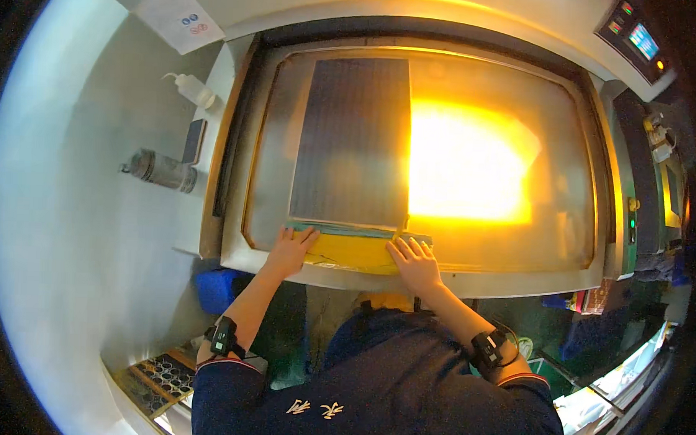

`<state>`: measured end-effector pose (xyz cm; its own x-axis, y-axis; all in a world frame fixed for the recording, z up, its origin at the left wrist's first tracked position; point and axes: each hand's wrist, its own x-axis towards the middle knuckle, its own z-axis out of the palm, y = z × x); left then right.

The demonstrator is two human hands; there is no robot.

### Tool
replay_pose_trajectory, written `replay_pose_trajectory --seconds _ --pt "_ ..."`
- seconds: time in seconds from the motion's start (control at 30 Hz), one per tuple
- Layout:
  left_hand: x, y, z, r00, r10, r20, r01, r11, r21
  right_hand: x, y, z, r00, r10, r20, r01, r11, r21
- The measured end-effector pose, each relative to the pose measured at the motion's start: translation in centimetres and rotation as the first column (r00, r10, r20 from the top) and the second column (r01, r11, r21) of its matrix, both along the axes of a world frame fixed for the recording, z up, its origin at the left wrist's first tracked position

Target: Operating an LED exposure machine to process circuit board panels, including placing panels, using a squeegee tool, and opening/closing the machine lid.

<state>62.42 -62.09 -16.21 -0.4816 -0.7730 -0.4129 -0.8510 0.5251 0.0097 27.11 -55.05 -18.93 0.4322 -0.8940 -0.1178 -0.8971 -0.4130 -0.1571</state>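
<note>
A large dark rectangular sheet [352, 141] lies flat on the left half of a framed, glassy machine bed [277, 150]. Along its near edge runs a yellow strip of sheet material [354, 252] with a blue-green edge, overhanging towards me. My left hand [289, 251] rests at the strip's left end, fingers stretched over the near-left corner of the dark sheet. At the right end, my right hand [415, 266] lies flat with fingers spread on the strip. Neither hand visibly grips anything, though what is under the palms is hidden.
Bright yellow light [472, 164] glares on the bed's right half. A white squeeze bottle [194, 90], a dark flat phone-like object [194, 141] and a clear bottle [162, 169] are at the left. A control panel with a screen [642, 41] is at the upper right. A blue container [217, 290] stands below.
</note>
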Motion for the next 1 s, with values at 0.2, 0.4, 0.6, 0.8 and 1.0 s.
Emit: replay_pose_trajectory --seconds 0.2,0.4,0.6,0.8,1.0 --pt "-1.3 -18.8 -0.5 0.984 -0.153 0.089 0.146 0.985 0.088 0.1 -16.0 0.2 0.998 -0.041 -0.054 0.042 0.999 0.002" --pt "-2.6 -44.3 -2.7 0.967 0.229 -0.110 -0.203 0.957 0.208 -1.2 -43.3 1.5 0.993 -0.039 -0.110 0.067 0.960 0.271" --pt "-3.8 -58.8 -6.1 0.950 0.140 -0.280 -0.146 0.989 0.001 -2.6 -58.1 -3.7 0.984 -0.164 -0.063 0.153 0.976 -0.152" --pt "-4.3 -54.3 -5.0 0.965 0.017 -0.260 -0.068 0.980 -0.189 -1.8 -54.5 -4.6 0.988 -0.147 -0.049 0.137 0.978 -0.160" --pt "-2.4 -33.5 -3.1 0.999 0.031 0.024 -0.032 0.998 0.063 -0.9 -32.4 -1.8 0.998 -0.060 0.037 0.061 0.998 -0.031"
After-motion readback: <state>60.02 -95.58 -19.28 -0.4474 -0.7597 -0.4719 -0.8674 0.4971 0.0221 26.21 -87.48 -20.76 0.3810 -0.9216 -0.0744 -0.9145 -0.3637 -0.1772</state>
